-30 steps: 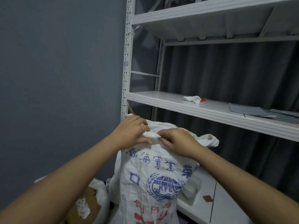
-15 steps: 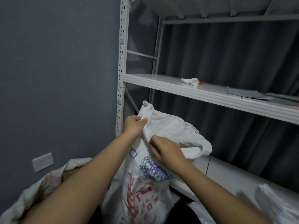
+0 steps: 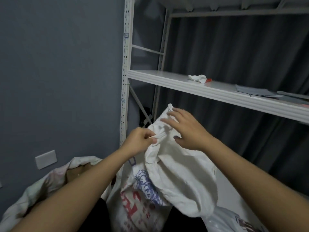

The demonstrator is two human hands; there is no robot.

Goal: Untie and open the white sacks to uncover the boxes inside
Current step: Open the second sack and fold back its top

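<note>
A white woven sack (image 3: 180, 178) with blue and red print stands in front of me, its top bunched and twisted. My left hand (image 3: 139, 141) pinches the gathered neck of the sack between thumb and fingers. My right hand (image 3: 185, 129) lies with spread fingers on the raised top flap, just right of the left hand. A second white sack (image 3: 41, 186) lies open at lower left, with brown cardboard (image 3: 75, 173) showing inside it. No box is visible inside the printed sack.
A white metal rack (image 3: 124, 81) rises behind the sack; its shelf (image 3: 209, 96) holds a crumpled white cloth (image 3: 197, 78) and flat grey sheets (image 3: 255, 92). A grey wall with a socket plate (image 3: 46, 159) is on the left. A clear plastic bag (image 3: 234, 220) lies at lower right.
The view has tilted down. The sack's top has been pulled up and loosened; my right hand has let go and moved up onto the flap with spread fingers, while my left hand still pinches the neck.
</note>
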